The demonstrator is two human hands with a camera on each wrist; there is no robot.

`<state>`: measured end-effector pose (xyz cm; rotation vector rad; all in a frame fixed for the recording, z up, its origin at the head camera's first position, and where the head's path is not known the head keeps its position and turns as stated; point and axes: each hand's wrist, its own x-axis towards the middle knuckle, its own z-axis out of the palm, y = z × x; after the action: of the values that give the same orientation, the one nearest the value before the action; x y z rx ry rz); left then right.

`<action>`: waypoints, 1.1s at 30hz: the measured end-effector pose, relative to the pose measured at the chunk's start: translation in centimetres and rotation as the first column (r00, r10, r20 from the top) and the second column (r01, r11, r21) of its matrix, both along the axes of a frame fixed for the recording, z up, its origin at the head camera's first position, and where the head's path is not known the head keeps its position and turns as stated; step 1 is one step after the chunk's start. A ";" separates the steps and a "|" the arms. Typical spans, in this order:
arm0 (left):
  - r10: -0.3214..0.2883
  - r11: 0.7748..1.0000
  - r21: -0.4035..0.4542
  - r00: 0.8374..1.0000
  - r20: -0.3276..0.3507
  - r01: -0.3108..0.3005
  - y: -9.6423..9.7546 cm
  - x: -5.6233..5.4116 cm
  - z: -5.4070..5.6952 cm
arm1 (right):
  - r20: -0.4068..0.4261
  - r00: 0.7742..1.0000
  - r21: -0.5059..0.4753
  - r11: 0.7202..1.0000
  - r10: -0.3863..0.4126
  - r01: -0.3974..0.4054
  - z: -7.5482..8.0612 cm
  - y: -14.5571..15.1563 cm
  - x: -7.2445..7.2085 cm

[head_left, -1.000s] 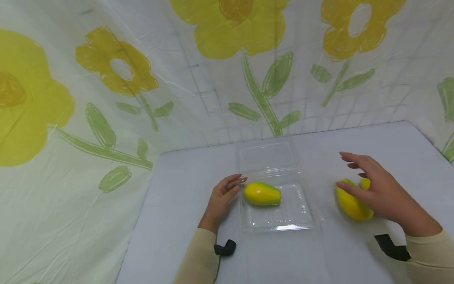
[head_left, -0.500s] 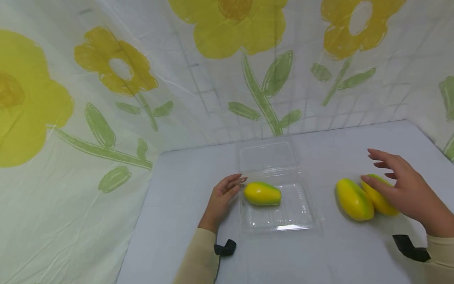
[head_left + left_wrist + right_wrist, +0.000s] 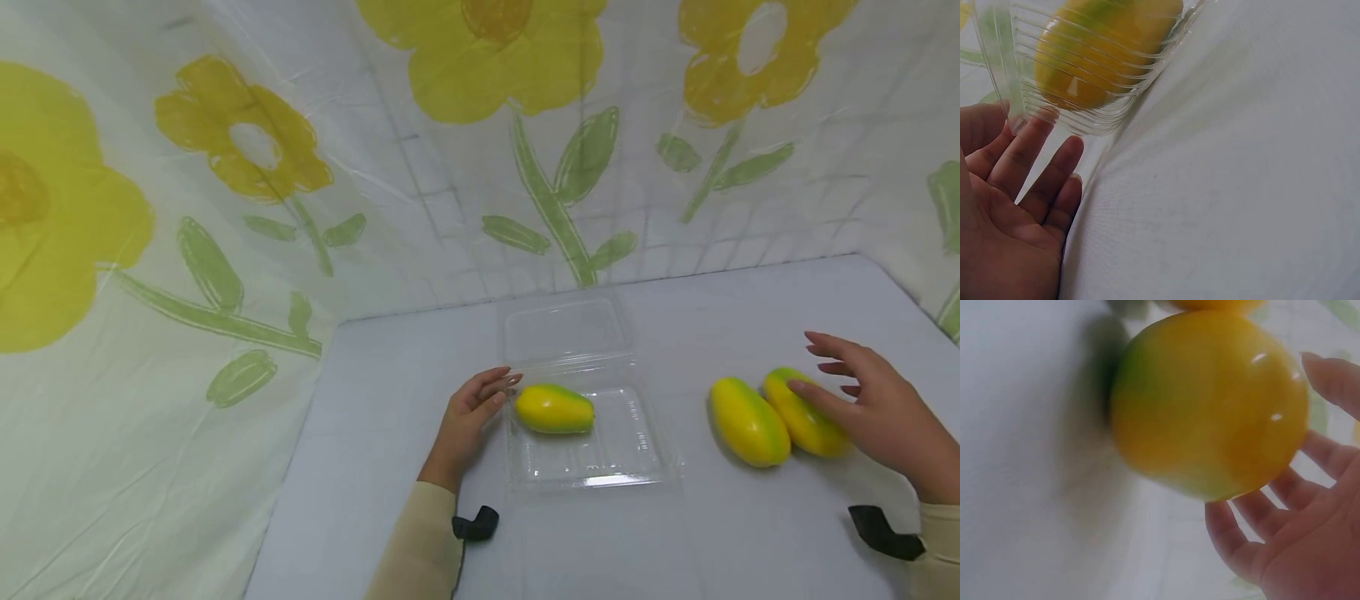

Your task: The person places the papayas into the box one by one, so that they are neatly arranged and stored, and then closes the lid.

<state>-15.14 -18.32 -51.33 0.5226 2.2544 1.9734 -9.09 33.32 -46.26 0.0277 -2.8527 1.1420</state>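
A clear plastic clamshell container (image 3: 577, 481) lies on the table with its lid folded back. In it, at the left, lies a yellow-green papaya (image 3: 555, 409), seen through the ribbed wall in the left wrist view. My left hand (image 3: 468, 421) pinches the container's left rim, thumb and fingertips at its edge. To the right, two more papayas lie side by side: a nearer-left papaya (image 3: 748, 422) and a right papaya (image 3: 806, 412). Around the right papaya hovers my right hand (image 3: 873, 408), its fingers spread and loosely bent; the right wrist view shows them beside the fruit (image 3: 1210, 403).
The white table (image 3: 600, 550) carries all of this. Behind it hangs a pale flower-printed curtain (image 3: 420, 167). The container's lid (image 3: 566, 329) stretches toward the table's far edge. Black wrist straps (image 3: 476, 523) show at both wrists.
My right hand has moved rightward from over the left papaya to the right one, uncovering both fruits. The left hand, container and papayas have stayed put.
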 end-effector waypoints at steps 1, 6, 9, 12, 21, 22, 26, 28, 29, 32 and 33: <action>0.000 1.000 0.002 1.000 0.001 0.000 0.0 0.0 0.0 | 0.007 1.000 0.002 1.000 -0.001 0.001 -0.3 0.2 0.0; -0.007 1.000 0.002 1.000 -0.002 0.007 0.0 -0.1 -0.1 | 0.037 0.999 0.005 1.000 0.000 0.000 -1.2 0.7 0.4; -0.009 1.000 0.000 1.000 -0.003 0.009 0.0 -0.1 -0.1 | 0.055 0.998 0.002 1.000 -0.003 0.003 -1.5 0.8 0.5; -0.012 1.000 -0.002 1.000 -0.004 0.012 -0.1 -0.1 -0.2 | 0.089 0.996 0.020 1.000 -0.019 0.017 -1.6 0.9 0.6; -0.011 1.000 0.002 1.000 -0.018 0.011 -0.1 -0.1 -0.3 | 0.258 0.965 0.049 0.999 -0.033 0.021 -2.1 1.4 0.5; -0.010 1.000 0.003 1.000 -0.017 0.010 0.0 -0.1 -0.3 | 0.265 0.964 0.042 0.999 -0.028 0.017 -2.1 1.5 0.6; -0.008 1.000 0.008 1.000 -0.008 0.008 -0.1 -0.1 -0.3 | 0.264 0.964 0.041 0.999 -0.024 0.013 -2.2 1.6 0.7; -0.007 1.000 0.009 1.000 -0.004 0.007 -0.1 -0.1 -0.2 | 0.258 0.966 0.043 0.999 -0.023 0.012 -2.3 1.6 0.7; -0.006 1.000 0.008 1.000 -0.004 0.006 -0.1 -0.1 -0.2 | 0.256 0.966 0.044 0.999 -0.025 0.015 -2.3 1.5 0.7; -0.007 1.000 0.003 1.000 -0.006 0.007 -0.1 0.0 -0.1 | 0.249 0.968 0.044 0.999 -0.035 0.025 -2.2 1.4 0.7; -0.005 1.000 0.000 1.000 -0.006 0.005 -0.1 0.0 -0.1 | 0.245 0.969 0.044 0.999 -0.039 0.029 -2.2 1.4 0.7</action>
<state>-15.15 -18.41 -51.47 0.5342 2.2547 1.9726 -8.40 34.72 -48.48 -0.1731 -3.0765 1.1561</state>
